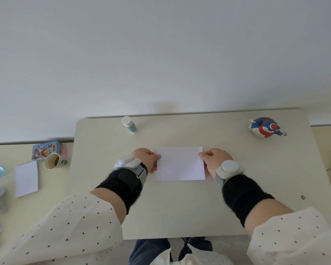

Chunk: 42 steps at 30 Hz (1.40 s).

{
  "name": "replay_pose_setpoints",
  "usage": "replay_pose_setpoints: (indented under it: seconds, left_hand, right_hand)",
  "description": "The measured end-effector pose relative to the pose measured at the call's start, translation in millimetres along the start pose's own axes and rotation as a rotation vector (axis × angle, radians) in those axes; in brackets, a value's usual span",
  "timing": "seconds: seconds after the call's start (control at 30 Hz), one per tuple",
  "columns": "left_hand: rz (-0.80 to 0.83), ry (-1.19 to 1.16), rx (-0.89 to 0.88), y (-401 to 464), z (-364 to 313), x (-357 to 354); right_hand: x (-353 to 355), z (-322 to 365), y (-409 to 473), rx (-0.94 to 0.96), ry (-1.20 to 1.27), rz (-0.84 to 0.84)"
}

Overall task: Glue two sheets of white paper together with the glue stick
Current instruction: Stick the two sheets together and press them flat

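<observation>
Paper point(180, 163) pinched at both short edges, flat on the table point(180, 211).

Light, limp, easily creased; best held at opposite edges, as now: left hand point(147, 159) with fingers curled on the left edge, right hand point(214, 161) likewise on the right. Plain white, rectangular, unmarked; whether one sheet or two stacked, impossible to tell. Glue stick point(129, 124) upright, capped, well beyond the paper's far-left corner.

Soft even daylight, wide-angle bending, blurred left edge
</observation>
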<state>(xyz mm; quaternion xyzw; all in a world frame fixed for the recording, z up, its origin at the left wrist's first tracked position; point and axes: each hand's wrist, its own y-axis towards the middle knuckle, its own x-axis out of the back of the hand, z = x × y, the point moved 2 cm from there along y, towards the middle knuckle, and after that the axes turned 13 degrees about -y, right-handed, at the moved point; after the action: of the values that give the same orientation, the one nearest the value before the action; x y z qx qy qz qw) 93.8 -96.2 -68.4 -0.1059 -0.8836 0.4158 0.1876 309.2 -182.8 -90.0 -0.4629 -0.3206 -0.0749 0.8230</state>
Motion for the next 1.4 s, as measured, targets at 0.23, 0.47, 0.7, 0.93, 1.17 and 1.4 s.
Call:
replay_pose_setpoints:
  seconds: [0.23, 0.47, 0.7, 0.93, 1.17, 1.4]
  left_hand:
    - [-0.026, 0.002, 0.027, 2.8, -1.6, -2.4]
    - [-0.045, 0.030, 0.046, 3.7, -4.4, -4.7]
    - [-0.051, 0.056, 0.097, 8.9, -7.5, -7.3]
    - [-0.090, 0.126, 0.104, 13.3, -7.9, -9.0]
    - [-0.113, 0.205, 0.080, 16.8, -6.9, -12.3]
    - [-0.056, 0.451, 0.026, 18.2, -11.4, -6.7]
  right_hand:
    - [1.6, 3.5, -0.7, -0.020, -0.008, 0.019]
    - [2.4, 4.4, -2.2, -0.033, -0.012, 0.023]
    - [3.6, 6.2, -3.3, -0.037, -0.004, 0.031]
    - [4.9, 6.0, -4.4, -0.029, -0.012, 0.025]
    - [6.1, 7.1, -4.0, -0.022, -0.045, 0.020]
    - [7.8, 7.7, -1.7, -0.023, -0.114, 0.016]
